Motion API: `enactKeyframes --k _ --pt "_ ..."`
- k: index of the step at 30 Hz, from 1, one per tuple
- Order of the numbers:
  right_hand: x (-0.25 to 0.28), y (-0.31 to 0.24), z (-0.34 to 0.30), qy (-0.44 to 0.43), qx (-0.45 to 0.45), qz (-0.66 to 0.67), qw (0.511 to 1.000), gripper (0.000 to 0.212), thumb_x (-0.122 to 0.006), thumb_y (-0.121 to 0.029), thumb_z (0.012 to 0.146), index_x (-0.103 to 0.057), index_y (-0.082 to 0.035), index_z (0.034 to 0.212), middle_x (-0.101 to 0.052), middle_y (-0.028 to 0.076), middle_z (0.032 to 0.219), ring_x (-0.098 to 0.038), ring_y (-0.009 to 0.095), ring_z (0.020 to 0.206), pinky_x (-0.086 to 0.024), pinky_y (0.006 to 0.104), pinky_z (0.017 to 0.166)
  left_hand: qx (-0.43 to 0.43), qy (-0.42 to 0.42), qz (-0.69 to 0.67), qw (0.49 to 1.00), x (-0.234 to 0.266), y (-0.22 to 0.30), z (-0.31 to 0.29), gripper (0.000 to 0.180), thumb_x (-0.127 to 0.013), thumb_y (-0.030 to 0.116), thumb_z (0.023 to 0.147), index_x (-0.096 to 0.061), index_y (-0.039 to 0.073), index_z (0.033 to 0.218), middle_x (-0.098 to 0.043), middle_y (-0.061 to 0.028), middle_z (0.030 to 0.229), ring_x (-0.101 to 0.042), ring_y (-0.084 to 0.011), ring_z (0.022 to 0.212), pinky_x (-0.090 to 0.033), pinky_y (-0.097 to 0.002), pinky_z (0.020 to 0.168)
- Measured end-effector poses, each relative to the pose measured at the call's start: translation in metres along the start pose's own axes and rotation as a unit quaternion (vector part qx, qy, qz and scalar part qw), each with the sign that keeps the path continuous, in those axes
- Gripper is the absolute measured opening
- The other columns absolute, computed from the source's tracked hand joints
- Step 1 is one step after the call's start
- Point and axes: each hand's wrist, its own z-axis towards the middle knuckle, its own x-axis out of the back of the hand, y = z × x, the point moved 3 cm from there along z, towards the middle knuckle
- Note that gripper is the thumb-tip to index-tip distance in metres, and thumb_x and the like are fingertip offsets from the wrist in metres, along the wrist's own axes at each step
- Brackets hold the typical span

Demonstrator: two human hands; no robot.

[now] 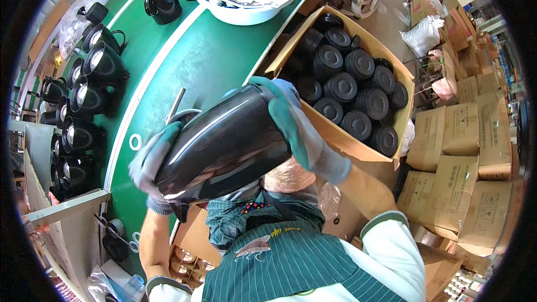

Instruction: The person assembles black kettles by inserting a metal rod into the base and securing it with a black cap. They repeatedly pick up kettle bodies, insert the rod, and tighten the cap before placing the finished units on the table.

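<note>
A glossy black jug (221, 140) is held tilted across the front of my body, its wider end up to the right. My left hand (151, 159), in a grey and green glove, wraps its lower left end. At the upper right end, my right hand (296, 128), gloved the same way, is closed around the other side. A thin metal rod (176, 105) and a pale curved strip show just beyond my left hand. A small black spout-like tip sticks out below the jug's left end.
An open carton (404, 117) of stacked round black lids (342, 86) stands to the right. On the green bench (184, 61) are a white ring (135, 142), several black jugs (89, 98), and a pale basin (240, 17) with patterned sheets. Closed cartons (436, 184) pile up at far right.
</note>
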Motion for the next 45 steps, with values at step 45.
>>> enactKeyframes --k 45 --pt "-0.050 0.052 0.001 0.072 0.104 -0.027 0.992 0.076 -0.071 -0.040 0.096 -0.036 -0.004 0.154 -0.048 0.018 0.146 -0.053 0.028 0.132 -0.044 0.0411 0.112 0.054 -0.044 -0.045 0.997 0.023 -0.029 -0.022 0.040 -0.080 0.019 0.076 -0.077 0.002 0.112 -0.078 -0.0131 0.107 -0.075 -0.0313 0.104 -0.058 -0.0385 0.094"
